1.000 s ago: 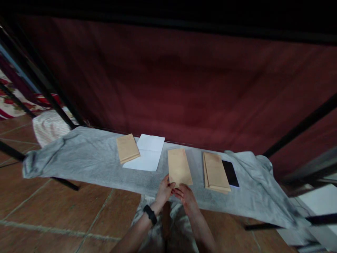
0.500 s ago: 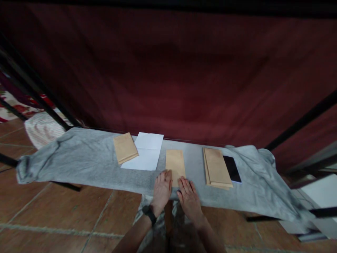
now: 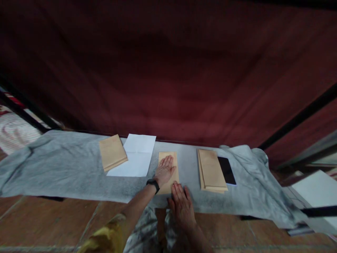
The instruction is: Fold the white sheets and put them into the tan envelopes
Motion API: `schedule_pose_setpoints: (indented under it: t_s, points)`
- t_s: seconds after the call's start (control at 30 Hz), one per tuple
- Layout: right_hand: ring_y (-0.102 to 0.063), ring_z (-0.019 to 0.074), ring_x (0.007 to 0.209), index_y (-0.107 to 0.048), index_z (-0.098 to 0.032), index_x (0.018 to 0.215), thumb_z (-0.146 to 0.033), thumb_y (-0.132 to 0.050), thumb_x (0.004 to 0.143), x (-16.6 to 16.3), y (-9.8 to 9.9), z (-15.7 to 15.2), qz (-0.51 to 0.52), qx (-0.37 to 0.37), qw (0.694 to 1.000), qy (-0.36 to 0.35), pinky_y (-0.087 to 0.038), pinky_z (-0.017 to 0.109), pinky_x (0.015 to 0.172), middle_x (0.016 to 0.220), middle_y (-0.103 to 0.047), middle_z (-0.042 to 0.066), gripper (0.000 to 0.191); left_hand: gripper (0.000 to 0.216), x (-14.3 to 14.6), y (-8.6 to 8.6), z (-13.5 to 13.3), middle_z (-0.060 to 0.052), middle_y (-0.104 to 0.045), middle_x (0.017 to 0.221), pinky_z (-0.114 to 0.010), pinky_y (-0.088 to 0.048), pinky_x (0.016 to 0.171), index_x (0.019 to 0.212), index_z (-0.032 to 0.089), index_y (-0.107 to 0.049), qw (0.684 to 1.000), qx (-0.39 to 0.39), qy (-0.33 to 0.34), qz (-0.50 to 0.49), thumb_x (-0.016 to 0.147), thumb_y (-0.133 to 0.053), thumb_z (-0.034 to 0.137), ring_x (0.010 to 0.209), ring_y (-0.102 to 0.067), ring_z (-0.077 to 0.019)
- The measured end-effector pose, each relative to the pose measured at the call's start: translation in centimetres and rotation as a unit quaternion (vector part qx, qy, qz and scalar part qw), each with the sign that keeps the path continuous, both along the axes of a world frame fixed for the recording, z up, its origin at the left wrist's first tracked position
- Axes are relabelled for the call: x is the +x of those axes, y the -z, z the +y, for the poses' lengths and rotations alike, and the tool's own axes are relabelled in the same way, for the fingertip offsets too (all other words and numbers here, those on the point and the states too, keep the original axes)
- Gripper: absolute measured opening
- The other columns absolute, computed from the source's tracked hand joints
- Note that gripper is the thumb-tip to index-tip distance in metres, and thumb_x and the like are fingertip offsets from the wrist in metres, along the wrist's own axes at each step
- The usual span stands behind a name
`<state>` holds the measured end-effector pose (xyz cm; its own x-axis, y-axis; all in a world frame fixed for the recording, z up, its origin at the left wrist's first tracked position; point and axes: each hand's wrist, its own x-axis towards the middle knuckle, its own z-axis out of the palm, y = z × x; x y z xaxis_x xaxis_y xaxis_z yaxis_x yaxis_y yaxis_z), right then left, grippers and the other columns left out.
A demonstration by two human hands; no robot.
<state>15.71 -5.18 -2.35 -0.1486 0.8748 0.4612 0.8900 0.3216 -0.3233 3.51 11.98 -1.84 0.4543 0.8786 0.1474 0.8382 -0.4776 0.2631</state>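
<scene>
Here, a white sheet (image 3: 137,158) with a crosswise crease lies to the left of the hands, its left side overlapped by a slanted brown paper stack (image 3: 112,153). Right of the hands lies a second stack of brown paper (image 3: 212,169), with a dark-screened phone (image 3: 227,171) just beyond it on the same side. Past the fingertips, a dark red curtain (image 3: 168,91) closes off the far side of the cloth-covered desk (image 3: 71,165).

The folded brown paper (image 3: 171,177) is on the desk directly under the left hand (image 3: 165,172), which presses flat with fingers extended. The right hand (image 3: 182,207) is palm down as well, its fingertips at the paper's near right edge; the two hands are apart but near each other. The paper's long axis runs away from the body, one short end toward the curtain.

The left hand and the wrist with its black watch (image 3: 153,183) hide part of the paper. The yellow sleeve (image 3: 106,235) is cut off at the bottom, and the right forearm darkens into shadow.
</scene>
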Motion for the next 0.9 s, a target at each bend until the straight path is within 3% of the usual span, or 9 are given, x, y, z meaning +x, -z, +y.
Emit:
schedule_pose_setpoints:
  t_s: [0.17,0.3,0.6,0.9]
  points:
    - [-0.049,0.0219,0.137,-0.034,-0.021,0.153,-0.032,-0.046,0.102,-0.1,-0.5,0.1,-0.014,0.009,1.0,0.0,-0.03,0.045,0.121,0.15,-0.05,0.008,0.053,0.058,1.4,0.1,3.6,-0.013,-0.037,0.158,-0.042,-0.017,0.123,0.152,0.011,-0.035,1.0,0.005,0.001,0.007,0.1,-0.027,0.038,0.149,-0.028,-0.0233]
    - [-0.049,0.0231,0.137,-0.031,-0.022,0.155,-0.032,-0.046,0.102,-0.1,-0.8,0.2,-0.012,-0.004,1.0,0.005,-0.032,0.045,0.119,0.151,-0.048,0.009,0.056,0.058,1.9,0.1,4.4,-0.011,-0.04,0.157,-0.044,-0.017,0.123,0.152,0.014,-0.036,0.999,0.015,0.029,-0.006,0.1,-0.029,0.039,0.149,-0.027,-0.0231]
    - [-0.048,0.0239,0.137,-0.037,-0.019,0.152,-0.03,-0.045,0.101,-0.5,0.0,0.2,0.025,-0.002,1.0,0.015,-0.032,0.046,0.12,0.149,-0.05,0.012,0.053,0.059,0.8,0.0,0.9,-0.012,-0.033,0.16,-0.04,-0.016,0.124,0.153,0.015,-0.034,0.991,-0.014,0.134,-0.016,0.103,-0.029,0.046,0.15,-0.024,-0.0196]
    - [-0.047,0.0251,0.138,-0.018,-0.018,0.159,-0.02,-0.031,0.101,0.0,1.8,-0.3,0.032,0.008,0.999,0.04,-0.039,0.048,0.115,0.152,-0.047,0.012,0.059,0.055,0.0,-0.4,-3.4,-0.008,-0.03,0.161,-0.04,-0.016,0.124,0.154,0.019,-0.031,0.986,-0.039,0.159,-0.025,0.105,-0.025,0.044,0.15,-0.023,-0.0166]
